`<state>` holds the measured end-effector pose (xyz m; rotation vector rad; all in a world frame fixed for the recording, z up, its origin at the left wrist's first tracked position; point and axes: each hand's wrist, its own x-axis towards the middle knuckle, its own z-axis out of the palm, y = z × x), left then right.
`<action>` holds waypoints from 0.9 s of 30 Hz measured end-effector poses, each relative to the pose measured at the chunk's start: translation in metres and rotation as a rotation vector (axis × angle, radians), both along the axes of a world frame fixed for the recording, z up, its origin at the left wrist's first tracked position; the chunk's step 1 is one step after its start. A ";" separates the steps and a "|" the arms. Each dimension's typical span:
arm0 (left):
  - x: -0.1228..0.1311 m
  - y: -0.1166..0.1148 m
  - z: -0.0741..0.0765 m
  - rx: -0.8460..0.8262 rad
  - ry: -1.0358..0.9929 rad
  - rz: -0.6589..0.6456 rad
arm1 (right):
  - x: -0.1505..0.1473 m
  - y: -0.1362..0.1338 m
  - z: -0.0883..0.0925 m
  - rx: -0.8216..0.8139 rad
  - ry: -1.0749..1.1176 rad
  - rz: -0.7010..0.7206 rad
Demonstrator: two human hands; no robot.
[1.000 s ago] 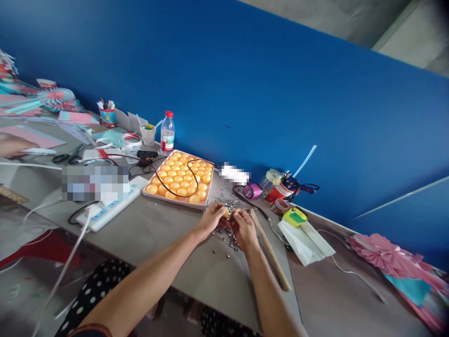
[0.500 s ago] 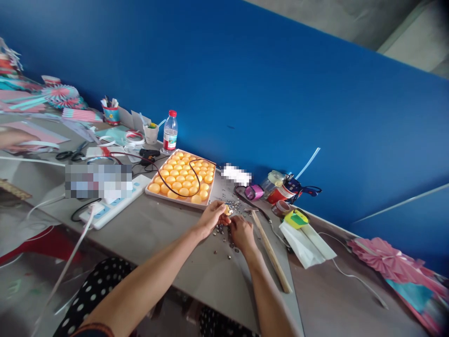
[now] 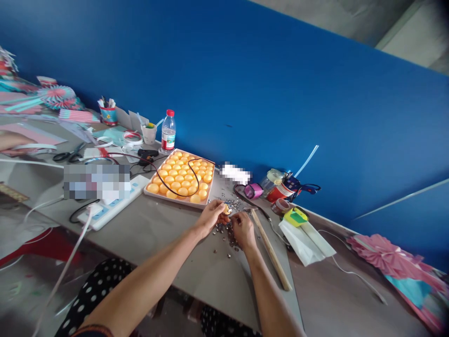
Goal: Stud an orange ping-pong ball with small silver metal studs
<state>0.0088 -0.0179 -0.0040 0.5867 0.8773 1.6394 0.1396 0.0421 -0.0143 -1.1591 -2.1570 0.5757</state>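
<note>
My left hand (image 3: 213,216) is closed around a small yellow-orange ball (image 3: 227,209) with shiny bits on it, held just above the table. Close by on the right, my right hand (image 3: 243,229) has its fingers bent and pressed together; whatever is between them is hidden or too small to name. Small shiny metal pieces (image 3: 220,229) lie scattered under and around both hands. A hammer (image 3: 271,255) with a wooden handle rests right of my right hand. Beyond my left hand, a shallow white tray (image 3: 175,201) holds several rows of orange balls (image 3: 183,191).
A power strip (image 3: 110,213) and a bottle (image 3: 169,135) stand to the left. A dark cable crosses the tray. Along the blue partition (image 3: 224,79) are a purple object (image 3: 253,191) and a tool holder (image 3: 280,191). Another person's hand (image 3: 17,140) shows at far left.
My right hand has shifted slightly up, its fingers closer to the ball. My left hand keeps its hold on the ball. The whole view has moved a little.
</note>
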 end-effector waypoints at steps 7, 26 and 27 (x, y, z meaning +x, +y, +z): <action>0.000 0.002 -0.003 0.007 -0.007 0.010 | 0.001 0.000 0.001 -0.209 0.314 -0.104; 0.000 -0.001 0.002 -0.015 0.002 0.009 | 0.001 0.007 -0.007 -0.541 0.654 0.000; 0.000 0.000 0.002 -0.016 0.002 0.010 | 0.001 0.007 -0.007 -0.542 0.629 0.008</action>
